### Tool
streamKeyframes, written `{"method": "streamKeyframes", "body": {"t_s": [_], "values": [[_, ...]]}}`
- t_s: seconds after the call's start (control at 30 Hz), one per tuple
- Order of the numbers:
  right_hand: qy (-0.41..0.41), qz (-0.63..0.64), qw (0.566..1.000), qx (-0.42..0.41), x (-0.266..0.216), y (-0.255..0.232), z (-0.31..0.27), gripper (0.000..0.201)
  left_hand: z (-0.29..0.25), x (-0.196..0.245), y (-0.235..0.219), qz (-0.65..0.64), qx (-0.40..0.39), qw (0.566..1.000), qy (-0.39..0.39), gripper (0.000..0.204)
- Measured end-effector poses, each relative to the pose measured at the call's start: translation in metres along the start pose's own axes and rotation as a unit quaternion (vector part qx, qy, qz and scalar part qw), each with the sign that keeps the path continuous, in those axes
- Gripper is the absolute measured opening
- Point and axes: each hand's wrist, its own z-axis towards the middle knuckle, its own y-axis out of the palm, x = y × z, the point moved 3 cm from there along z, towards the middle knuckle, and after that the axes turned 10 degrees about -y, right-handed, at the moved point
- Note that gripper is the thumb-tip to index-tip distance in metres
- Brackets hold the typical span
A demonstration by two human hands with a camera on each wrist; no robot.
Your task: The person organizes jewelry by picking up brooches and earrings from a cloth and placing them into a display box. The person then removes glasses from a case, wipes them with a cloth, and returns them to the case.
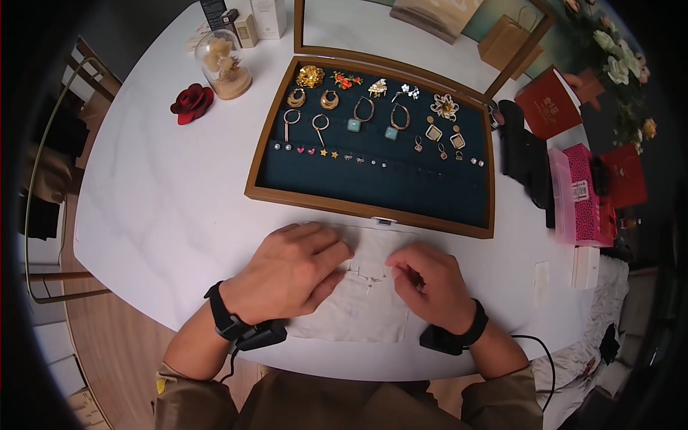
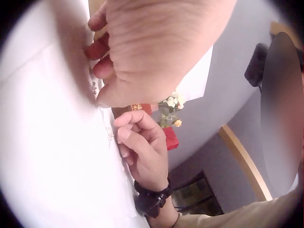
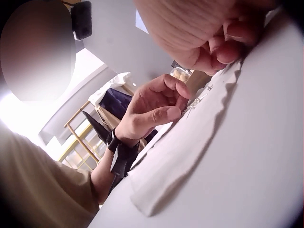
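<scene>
A thin silver chain with small charms (image 1: pixel 369 279) lies on a pale cloth (image 1: pixel 351 321) between the two hands. My left hand (image 1: pixel 290 269) is at the chain's left end, palm down, fingers bent. In the right wrist view the left thumb and forefinger stand apart beside the charms (image 3: pixel 194 105). My right hand (image 1: pixel 433 283) is by the chain's right end, its forefinger tip close to it. The left wrist view has the right hand (image 2: pixel 142 142) with thumb and forefinger loosely bent, a little apart, near the chain (image 2: pixel 109 133).
Behind the cloth an open wooden jewellery case (image 1: pixel 365 215) holds rows of earrings and brooches. A red fabric rose (image 1: pixel 192 103) and a glass dome (image 1: pixel 223 64) stand at the left. Boxes, including a pink one (image 1: pixel 579 188), line the right side of the white table (image 1: pixel 165 201).
</scene>
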Motion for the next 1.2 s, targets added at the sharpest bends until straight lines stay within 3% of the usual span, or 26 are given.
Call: {"method": "streamKeyframes", "body": {"t_s": [0.1, 0.63, 0.83, 1.2], "values": [[-0.028, -0.02, 0.999, -0.006, -0.002, 0.0, 0.001, 0.011, -0.001, 0.003, 0.007, 0.02, 0.018, 0.999, 0.031, 0.019], [-0.061, -0.062, 0.995, -0.049, -0.003, 0.002, 0.0, 0.02, 0.0, 0.007, 0.009, 0.011, 0.006, 1.0, 0.026, 0.016], [-0.052, -0.044, 0.996, -0.052, -0.003, 0.001, 0.001, 0.018, -0.002, 0.018, 0.027, 0.017, -0.014, 0.996, 0.081, 0.018], [-0.071, -0.065, 0.995, -0.027, -0.003, 0.004, 0.0, 0.015, -0.001, 0.023, 0.039, 0.07, -0.027, 0.996, 0.052, 0.016]]}}
